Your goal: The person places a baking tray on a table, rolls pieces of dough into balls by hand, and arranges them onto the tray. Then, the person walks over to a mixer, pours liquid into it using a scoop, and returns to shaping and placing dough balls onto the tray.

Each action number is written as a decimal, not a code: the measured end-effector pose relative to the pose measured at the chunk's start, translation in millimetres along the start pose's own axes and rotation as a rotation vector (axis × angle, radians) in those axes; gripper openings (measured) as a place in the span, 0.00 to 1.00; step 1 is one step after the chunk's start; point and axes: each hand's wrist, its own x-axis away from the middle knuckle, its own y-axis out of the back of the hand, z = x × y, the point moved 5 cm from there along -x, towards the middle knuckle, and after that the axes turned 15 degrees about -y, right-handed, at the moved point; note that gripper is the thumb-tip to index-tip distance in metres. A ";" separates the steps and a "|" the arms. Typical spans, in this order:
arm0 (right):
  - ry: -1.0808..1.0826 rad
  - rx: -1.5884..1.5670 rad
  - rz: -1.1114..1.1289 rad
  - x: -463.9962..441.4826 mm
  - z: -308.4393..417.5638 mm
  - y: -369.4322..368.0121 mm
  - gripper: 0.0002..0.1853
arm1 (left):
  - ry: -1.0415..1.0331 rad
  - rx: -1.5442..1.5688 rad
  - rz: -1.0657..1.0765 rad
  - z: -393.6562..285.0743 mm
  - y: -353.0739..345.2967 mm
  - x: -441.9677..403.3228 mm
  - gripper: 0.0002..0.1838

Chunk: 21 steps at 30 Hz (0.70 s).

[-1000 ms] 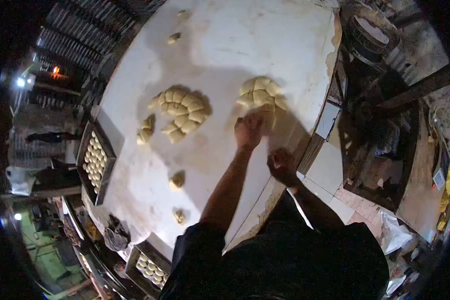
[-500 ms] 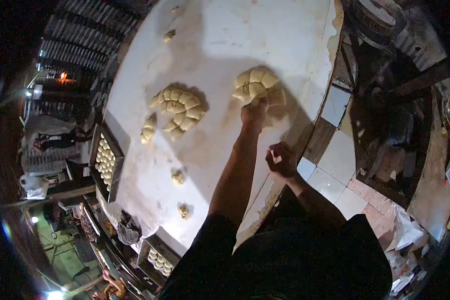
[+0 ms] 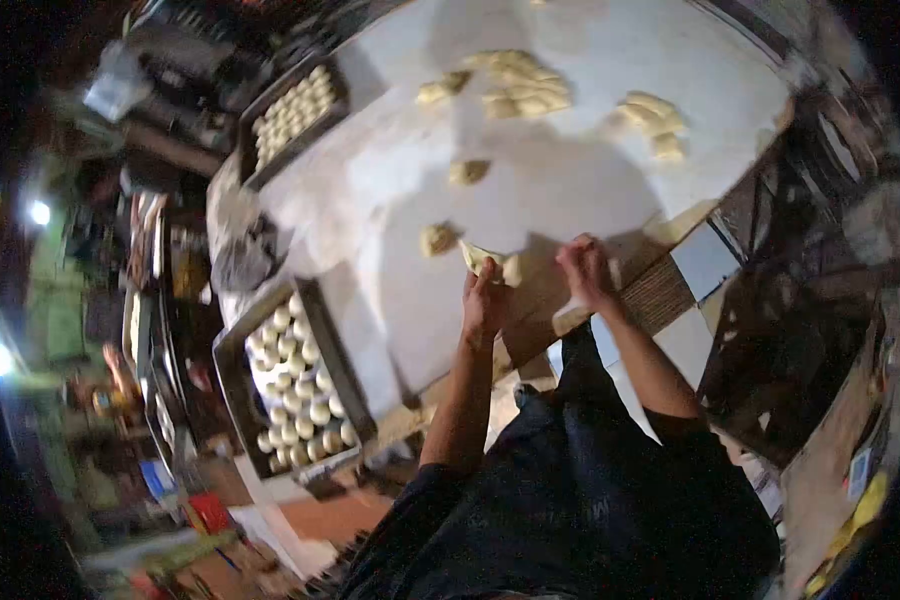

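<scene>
My left hand (image 3: 483,300) is closed on a pale piece of dough (image 3: 478,257), held over the near edge of the table. To its right, my right hand (image 3: 588,272) is curled with fingers bent inward; whether anything lies inside it I cannot make out. A small dough lump (image 3: 437,239) rests on the table just beyond the left hand, and another dough lump (image 3: 467,172) sits further off. Toward the far side lie a large cluster of cut dough pieces (image 3: 520,85) and a smaller group of dough pieces (image 3: 654,122).
A metal tray (image 3: 342,385) filled with round dough balls stands at the table's left near corner. Another tray of dough balls (image 3: 298,112) is at the far left edge. A grey plastic bag (image 3: 242,262) lies between them. White floor tiles (image 3: 705,262) show at right.
My left hand has come away from the dough cluster with a piece and moved back toward me and left. My view has turned left, bringing the near tray fully into sight.
</scene>
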 end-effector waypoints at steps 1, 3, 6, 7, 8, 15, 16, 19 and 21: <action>-0.185 0.118 0.090 21.0 24.7 -38.3 0.14 | 0.011 0.229 -0.038 -6.7 13.2 13.8 0.14; 0.140 0.500 0.069 35.6 -15.5 -113.0 0.17 | -0.066 0.177 -0.063 -19.0 39.5 27.0 0.13; -0.105 -0.068 -0.149 38.9 7.8 -135.3 0.22 | -0.210 -0.200 0.031 -52.2 61.5 34.6 0.16; -0.250 -0.116 -0.029 30.5 -1.6 -134.3 0.24 | -0.211 -0.190 0.009 -64.4 66.1 44.0 0.16; -0.400 -0.164 0.084 25.2 -10.9 -130.2 0.28 | -0.352 -0.426 -0.057 -84.1 71.5 54.0 0.18; -0.161 -0.005 -0.106 -32.2 0.4 16.4 0.14 | -0.324 -1.634 0.317 -91.2 144.1 101.5 0.21; 0.004 0.419 0.036 -35.2 11.8 27.3 0.12 | -0.479 -1.896 0.387 -91.6 174.0 105.6 0.22; 0.463 0.922 0.171 -71.0 21.2 45.3 0.10 | -0.495 -2.009 0.266 -134.5 140.8 43.5 0.23; 0.449 0.932 0.067 -111.5 15.6 30.0 0.15 | -0.562 -1.899 0.139 -139.8 110.2 2.0 0.25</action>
